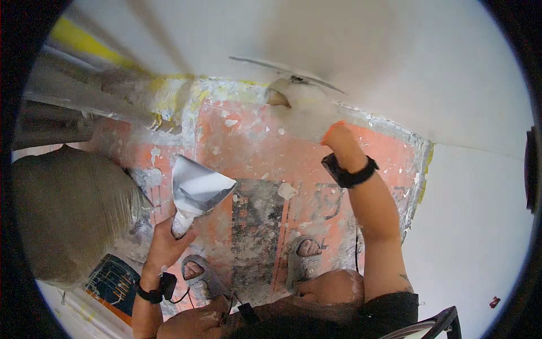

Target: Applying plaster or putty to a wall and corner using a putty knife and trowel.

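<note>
My left hand (167, 242) is closed around the pale handle of a wide putty knife (200, 186). Its flared metal blade points up and away, with a bright sheen and white smears on it. Up at the far wall, my right hand (310, 116) wears a pale glove with an orange cuff (334, 133), blurred by motion. That hand grips a plastering trowel (278, 99), whose brown handle end sticks out to its left. The trowel's long thin blade is seen edge-on along the lower wall; whether it touches the surface I cannot tell.
An orange-red floor sheet (254, 141), splattered with white and grey, runs to the wall (451, 85). A bulging olive-grey sack (73, 214) stands at left, with a dark printed bag (113, 285) below it. Grey rail-like lengths (90, 93) lie at upper left. My sandalled feet (307, 248) are beneath me.
</note>
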{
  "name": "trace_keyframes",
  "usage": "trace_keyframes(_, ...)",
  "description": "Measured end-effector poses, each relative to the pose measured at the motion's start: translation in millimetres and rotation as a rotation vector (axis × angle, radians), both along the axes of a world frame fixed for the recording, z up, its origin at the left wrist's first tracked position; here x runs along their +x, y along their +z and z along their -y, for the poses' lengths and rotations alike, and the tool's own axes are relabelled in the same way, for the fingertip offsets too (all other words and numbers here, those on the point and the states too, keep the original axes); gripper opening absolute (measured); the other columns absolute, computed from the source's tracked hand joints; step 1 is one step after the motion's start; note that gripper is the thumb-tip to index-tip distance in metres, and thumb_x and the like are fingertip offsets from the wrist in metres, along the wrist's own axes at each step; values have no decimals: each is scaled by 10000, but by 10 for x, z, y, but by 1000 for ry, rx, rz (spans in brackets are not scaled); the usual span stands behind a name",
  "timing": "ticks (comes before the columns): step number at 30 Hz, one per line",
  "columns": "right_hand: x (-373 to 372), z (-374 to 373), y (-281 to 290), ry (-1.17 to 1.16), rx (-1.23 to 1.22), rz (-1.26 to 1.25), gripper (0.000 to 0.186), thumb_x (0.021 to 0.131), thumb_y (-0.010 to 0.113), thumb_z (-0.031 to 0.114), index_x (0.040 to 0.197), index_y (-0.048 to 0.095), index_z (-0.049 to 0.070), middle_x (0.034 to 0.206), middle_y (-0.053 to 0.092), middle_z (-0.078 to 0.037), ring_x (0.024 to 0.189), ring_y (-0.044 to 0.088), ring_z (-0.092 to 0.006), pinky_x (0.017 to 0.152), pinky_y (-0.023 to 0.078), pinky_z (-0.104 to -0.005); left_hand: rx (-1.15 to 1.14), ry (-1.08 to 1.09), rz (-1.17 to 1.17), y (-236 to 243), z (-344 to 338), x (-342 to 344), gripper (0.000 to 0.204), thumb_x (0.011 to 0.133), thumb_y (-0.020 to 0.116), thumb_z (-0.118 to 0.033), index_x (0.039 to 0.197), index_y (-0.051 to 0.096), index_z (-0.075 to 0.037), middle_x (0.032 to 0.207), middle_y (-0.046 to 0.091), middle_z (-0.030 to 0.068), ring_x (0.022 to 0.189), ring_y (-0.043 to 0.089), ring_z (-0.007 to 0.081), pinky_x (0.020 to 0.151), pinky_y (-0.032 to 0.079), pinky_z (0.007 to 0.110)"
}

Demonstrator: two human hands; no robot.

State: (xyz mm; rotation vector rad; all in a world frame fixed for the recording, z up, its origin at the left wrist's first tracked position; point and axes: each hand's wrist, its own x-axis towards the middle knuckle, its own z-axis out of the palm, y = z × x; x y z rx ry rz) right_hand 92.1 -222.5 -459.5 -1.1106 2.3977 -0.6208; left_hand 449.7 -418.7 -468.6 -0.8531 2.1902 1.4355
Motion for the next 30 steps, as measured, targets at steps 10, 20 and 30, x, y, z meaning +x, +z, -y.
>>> trace_keyframes(10, 262, -428, 1608, -135, -346, -528, 180, 887, 668, 154, 1049, 679, 77, 878, 692, -47, 784, 688, -156, 690, 519, -285, 58, -78, -199, -12, -162, -287, 368, 849, 779, -148, 1150, 645, 15, 894, 698, 76, 792, 605, 125, 761, 515, 316)
trace_keyframes(20, 279, -801, -946, -28, -64, -262, 238, 883, 617, 243, 1074, 661, 108, 912, 702, -134, 864, 668, -342, 750, 510, -469, 44, -27, -37, 287, -264, 42, 418, 839, 799, -176, 1149, 643, 55, 903, 706, 114, 816, 615, 144, 786, 514, 328)
trace_keyframes(30, -95, -610, -740, -60, 44, -176, 217, 868, 616, 235, 1054, 630, 125, 928, 707, -131, 905, 668, -366, 789, 527, -456, -80, 60, 14, 456, -423, 240, 319, 811, 758, -88, 1064, 642, 66, 865, 695, 116, 764, 604, 148, 733, 518, 330)
